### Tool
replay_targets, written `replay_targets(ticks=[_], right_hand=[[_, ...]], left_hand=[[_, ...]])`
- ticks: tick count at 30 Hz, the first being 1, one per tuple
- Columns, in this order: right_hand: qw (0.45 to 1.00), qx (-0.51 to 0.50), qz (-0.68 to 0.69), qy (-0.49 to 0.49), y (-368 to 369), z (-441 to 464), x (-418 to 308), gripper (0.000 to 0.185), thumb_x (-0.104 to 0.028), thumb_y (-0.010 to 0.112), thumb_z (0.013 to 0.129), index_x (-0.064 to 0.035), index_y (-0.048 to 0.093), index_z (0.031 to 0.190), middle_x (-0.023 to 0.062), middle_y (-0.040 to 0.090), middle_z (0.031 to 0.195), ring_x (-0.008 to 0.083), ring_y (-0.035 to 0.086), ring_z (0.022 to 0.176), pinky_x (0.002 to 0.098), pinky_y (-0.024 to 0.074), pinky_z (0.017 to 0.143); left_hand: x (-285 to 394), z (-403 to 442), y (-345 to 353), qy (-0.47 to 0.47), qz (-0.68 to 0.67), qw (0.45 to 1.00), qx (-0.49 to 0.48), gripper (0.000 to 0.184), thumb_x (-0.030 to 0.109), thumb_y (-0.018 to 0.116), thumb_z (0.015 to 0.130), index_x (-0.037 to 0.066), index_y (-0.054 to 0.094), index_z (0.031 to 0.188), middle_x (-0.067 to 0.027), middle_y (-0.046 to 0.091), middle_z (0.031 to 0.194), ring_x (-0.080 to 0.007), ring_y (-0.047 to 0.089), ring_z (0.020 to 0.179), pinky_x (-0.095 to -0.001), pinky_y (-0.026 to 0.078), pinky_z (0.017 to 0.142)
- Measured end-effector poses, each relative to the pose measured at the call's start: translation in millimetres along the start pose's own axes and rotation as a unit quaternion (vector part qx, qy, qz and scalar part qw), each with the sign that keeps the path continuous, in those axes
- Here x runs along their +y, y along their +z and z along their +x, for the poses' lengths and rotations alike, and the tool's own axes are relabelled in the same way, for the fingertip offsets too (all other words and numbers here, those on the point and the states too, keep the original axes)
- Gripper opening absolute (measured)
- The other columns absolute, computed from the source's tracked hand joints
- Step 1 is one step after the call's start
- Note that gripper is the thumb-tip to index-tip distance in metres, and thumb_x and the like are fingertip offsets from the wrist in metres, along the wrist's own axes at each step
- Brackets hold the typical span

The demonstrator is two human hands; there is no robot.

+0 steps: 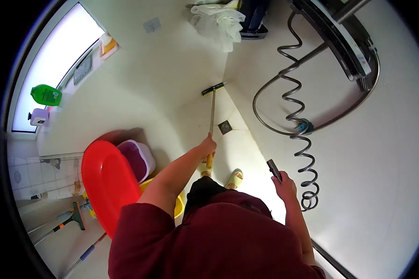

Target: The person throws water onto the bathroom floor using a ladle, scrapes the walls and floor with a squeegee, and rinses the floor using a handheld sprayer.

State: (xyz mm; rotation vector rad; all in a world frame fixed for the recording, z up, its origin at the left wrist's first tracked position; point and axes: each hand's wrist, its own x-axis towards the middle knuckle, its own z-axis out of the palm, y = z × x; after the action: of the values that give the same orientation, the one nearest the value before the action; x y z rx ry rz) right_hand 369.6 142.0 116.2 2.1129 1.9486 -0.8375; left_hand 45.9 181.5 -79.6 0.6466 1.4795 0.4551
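Observation:
My left hand is closed around the metal pole of a long-handled floor brush, near its yellow grip. The narrow black brush head rests low in the corner where floor and wall meet; its bristles are too small to make out. Out to the right, my right hand grips a dark handheld sprayer that points forward. A coiled metal hose hangs beside this hand, but where it joins the sprayer cannot be seen. My feet in pale yellow slippers stand on the floor between the hands.
On the left lean a red tub, a purple basin and a yellow bucket. Bottles line the windowsill. A shower panel with a looping hose is on the right wall. A drain lies ahead.

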Motion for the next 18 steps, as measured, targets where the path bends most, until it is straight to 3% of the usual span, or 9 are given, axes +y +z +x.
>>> replay_targets(ticks=[2,8,11,15,18], right_hand=[[1.0,0.002,0.014,0.007,1,-1,2,0.038,-0.04,0.054,0.078,-0.0098,0.05,0.1,0.0146,0.062,0.079,0.0345,0.059,0.075,0.0427,0.0449,0.064],[1.0,-0.021,0.018,0.011,16,-2,22,0.039,-0.041,0.054,0.078,-0.0112,0.049,0.102,0.0138,0.062,0.078,0.0337,0.059,0.075,0.0422,0.0448,0.065],[1.0,-0.024,0.019,0.0,21,-5,29,0.038,-0.041,0.054,0.078,-0.0115,0.049,0.102,0.014,0.062,0.078,0.034,0.059,0.074,0.0424,0.0449,0.064],[0.999,-0.024,0.013,-0.018,26,-7,32,0.038,-0.041,0.054,0.078,-0.0114,0.049,0.101,0.0147,0.061,0.078,0.0343,0.059,0.073,0.0428,0.045,0.063],[0.999,-0.032,0.003,-0.01,23,-6,29,0.039,-0.041,0.054,0.078,-0.011,0.049,0.101,0.0149,0.062,0.078,0.0345,0.059,0.073,0.0431,0.0449,0.064]], left_hand=[[8,-34,8,-0.091,0.099,0.991,0.024,0.073,0.005,0.037,0.08,0.011,-0.012,0.134,-0.0121,0.052,0.063,-0.0206,0.047,0.042,-0.0315,0.04,0.037],[24,-103,17,-0.141,0.056,0.988,-0.035,0.073,0.0,0.034,0.077,0.019,-0.005,0.135,-0.013,0.053,0.07,-0.0194,0.047,0.042,-0.0305,0.04,0.036],[12,-125,18,-0.12,0.063,0.989,-0.058,0.069,0.0,0.034,0.076,0.019,0.006,0.136,-0.0097,0.05,0.066,-0.0173,0.045,0.042,-0.0293,0.04,0.037],[15,-173,9,-0.098,-0.013,0.995,-0.009,0.059,0.002,0.036,0.077,0.016,0.024,0.133,-0.0063,0.045,0.06,-0.0139,0.042,0.042,-0.0288,0.039,0.037],[-28,-175,-14,-0.093,0.004,0.995,0.034,0.059,0.007,0.04,0.08,0.016,0.021,0.134,-0.006,0.044,0.059,-0.0141,0.042,0.042,-0.0303,0.04,0.038]])
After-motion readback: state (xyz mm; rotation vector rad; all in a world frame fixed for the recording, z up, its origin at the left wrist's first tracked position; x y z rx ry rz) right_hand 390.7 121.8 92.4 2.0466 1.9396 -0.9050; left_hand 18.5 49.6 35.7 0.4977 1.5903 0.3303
